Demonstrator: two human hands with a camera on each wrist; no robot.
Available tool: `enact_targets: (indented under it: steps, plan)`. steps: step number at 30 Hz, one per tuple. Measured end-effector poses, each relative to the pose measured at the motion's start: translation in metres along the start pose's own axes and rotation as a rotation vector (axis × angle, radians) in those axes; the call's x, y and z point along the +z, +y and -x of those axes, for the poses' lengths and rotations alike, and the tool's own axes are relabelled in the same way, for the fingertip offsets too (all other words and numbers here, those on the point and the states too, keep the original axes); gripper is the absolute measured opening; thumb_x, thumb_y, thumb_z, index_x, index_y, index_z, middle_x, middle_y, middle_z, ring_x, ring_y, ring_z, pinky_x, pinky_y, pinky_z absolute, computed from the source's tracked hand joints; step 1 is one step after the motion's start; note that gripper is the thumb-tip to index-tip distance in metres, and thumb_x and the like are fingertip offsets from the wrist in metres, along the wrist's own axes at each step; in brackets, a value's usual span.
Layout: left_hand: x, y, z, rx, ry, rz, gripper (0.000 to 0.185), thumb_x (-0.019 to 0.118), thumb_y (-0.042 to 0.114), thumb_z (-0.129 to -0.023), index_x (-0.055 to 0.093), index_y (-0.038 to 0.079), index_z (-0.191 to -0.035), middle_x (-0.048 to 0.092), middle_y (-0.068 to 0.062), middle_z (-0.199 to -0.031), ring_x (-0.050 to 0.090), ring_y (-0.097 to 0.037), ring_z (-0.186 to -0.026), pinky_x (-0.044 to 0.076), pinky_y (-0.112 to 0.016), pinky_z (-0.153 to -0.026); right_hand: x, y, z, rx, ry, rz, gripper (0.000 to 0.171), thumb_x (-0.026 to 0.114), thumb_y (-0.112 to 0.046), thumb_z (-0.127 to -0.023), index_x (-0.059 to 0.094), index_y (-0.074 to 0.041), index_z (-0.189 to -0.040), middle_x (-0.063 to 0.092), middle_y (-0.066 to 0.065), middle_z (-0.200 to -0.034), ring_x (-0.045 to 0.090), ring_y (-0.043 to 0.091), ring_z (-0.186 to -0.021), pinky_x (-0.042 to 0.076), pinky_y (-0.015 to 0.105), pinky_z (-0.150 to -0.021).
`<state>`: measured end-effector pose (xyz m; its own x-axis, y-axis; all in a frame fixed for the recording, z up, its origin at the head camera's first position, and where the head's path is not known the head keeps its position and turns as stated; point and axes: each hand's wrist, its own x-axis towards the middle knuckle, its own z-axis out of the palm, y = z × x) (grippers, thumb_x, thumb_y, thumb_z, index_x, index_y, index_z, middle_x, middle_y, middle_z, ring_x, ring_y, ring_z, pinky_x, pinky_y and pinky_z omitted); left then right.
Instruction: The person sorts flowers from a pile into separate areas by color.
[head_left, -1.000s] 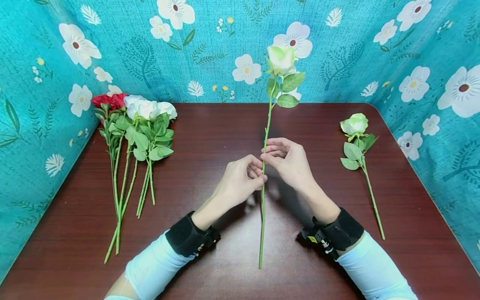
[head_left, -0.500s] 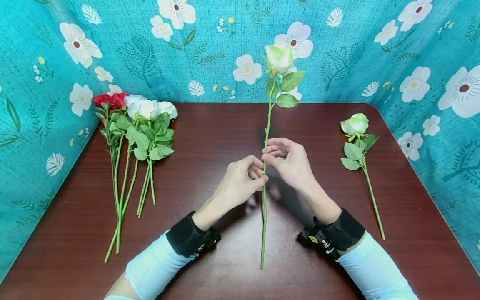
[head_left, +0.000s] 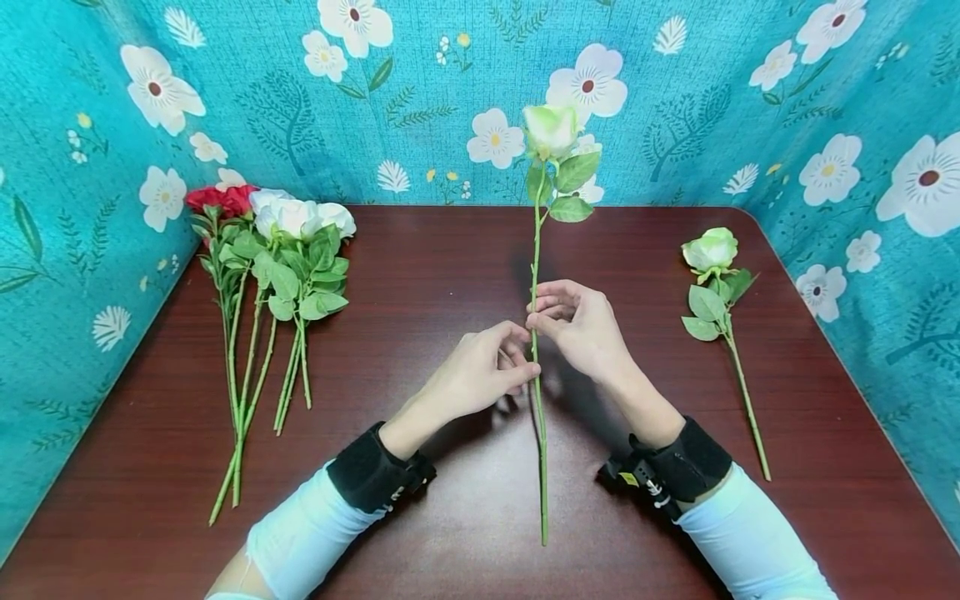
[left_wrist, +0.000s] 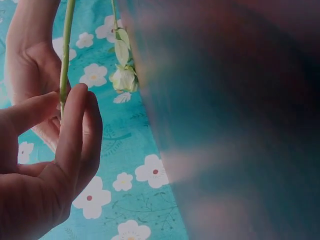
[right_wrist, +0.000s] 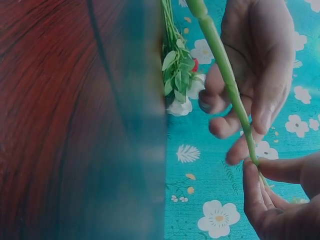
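Two bare hands, the left hand (head_left: 480, 371) and the right hand (head_left: 581, 325); one upright pale green-white artificial rose on a long green stem (head_left: 537, 333); one pale green-white artificial rose lying alone at the right of the table (head_left: 711, 250); one bunch of red and white artificial roses lying at the left (head_left: 273, 250), its blooms overlapping so the exact count cannot be told; one dark red-brown wooden table (head_left: 420, 267); two black wrist straps (head_left: 371, 475)
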<state>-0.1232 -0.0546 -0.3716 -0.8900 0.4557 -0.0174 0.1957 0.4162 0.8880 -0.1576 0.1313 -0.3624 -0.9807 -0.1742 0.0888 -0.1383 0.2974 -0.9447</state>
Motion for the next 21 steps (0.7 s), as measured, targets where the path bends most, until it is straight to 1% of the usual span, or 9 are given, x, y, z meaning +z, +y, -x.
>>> enact_targets:
  steps: [2,5,7,11,14,18,21]
  plan:
    - [-0.002,-0.002,0.0,0.011,-0.027,-0.031,0.038,0.072,0.016,-0.097,0.059,-0.001,-0.129,0.071,-0.001,-0.086,0.074,-0.026,-0.07,0.056,-0.028,-0.065,-0.001,0.002,0.0,0.001,-0.004,0.009,0.033,0.076,-0.001,-0.09,0.067,-0.001,-0.121,0.072,0.013,-0.103,0.071,0.023,-0.091,0.056,0.025,-0.075]
    - [-0.006,-0.005,0.001,0.017,-0.045,-0.077,0.041,0.072,0.019,-0.097,0.059,-0.002,-0.13,0.071,0.0,-0.086,0.074,-0.024,-0.07,0.056,-0.027,-0.069,-0.004,0.004,0.0,0.006,-0.007,0.016,0.034,0.076,-0.001,-0.089,0.067,0.0,-0.121,0.072,0.013,-0.103,0.071,0.023,-0.091,0.057,0.027,-0.074]
    - [-0.01,-0.006,0.002,0.0,-0.057,-0.092,0.041,0.072,0.021,-0.098,0.06,-0.001,-0.131,0.071,0.001,-0.086,0.074,-0.023,-0.07,0.056,-0.028,-0.071,-0.007,0.005,0.0,0.012,-0.01,0.014,0.034,0.076,0.0,-0.089,0.067,0.001,-0.122,0.072,0.014,-0.104,0.071,0.024,-0.09,0.058,0.03,-0.074]
    - [-0.019,-0.011,0.006,-0.047,-0.069,-0.118,0.043,0.071,0.023,-0.099,0.059,0.0,-0.132,0.07,0.0,-0.089,0.073,-0.022,-0.073,0.056,-0.031,-0.072,-0.015,0.008,0.0,0.037,-0.002,0.032,0.034,0.076,0.0,-0.089,0.067,0.001,-0.122,0.072,0.015,-0.105,0.071,0.023,-0.089,0.061,0.041,-0.076]
    - [-0.027,-0.015,0.01,-0.074,-0.071,-0.138,0.043,0.071,0.023,-0.099,0.059,0.0,-0.134,0.07,0.0,-0.092,0.073,-0.021,-0.075,0.056,-0.033,-0.073,-0.024,0.012,0.0,0.055,0.006,0.031,0.035,0.075,0.001,-0.089,0.066,0.002,-0.123,0.071,0.017,-0.106,0.071,0.022,-0.087,0.061,0.045,-0.076]
    - [-0.035,-0.019,0.016,-0.086,-0.077,-0.153,0.045,0.07,0.025,-0.099,0.058,0.0,-0.135,0.069,-0.001,-0.095,0.072,-0.022,-0.076,0.056,-0.034,-0.075,-0.036,0.019,0.001,0.081,0.012,0.038,0.035,0.073,0.004,-0.09,0.064,0.007,-0.124,0.069,0.02,-0.107,0.071,0.018,-0.082,0.061,0.043,-0.073]
    - [-0.041,-0.022,0.02,-0.082,-0.084,-0.152,0.045,0.07,0.024,-0.1,0.058,-0.001,-0.135,0.069,-0.002,-0.096,0.072,-0.022,-0.074,0.056,-0.034,-0.074,-0.046,0.023,0.003,0.1,0.012,0.092,0.035,0.072,0.003,-0.091,0.063,0.008,-0.125,0.069,0.02,-0.106,0.071,0.016,-0.08,0.062,0.042,-0.072]
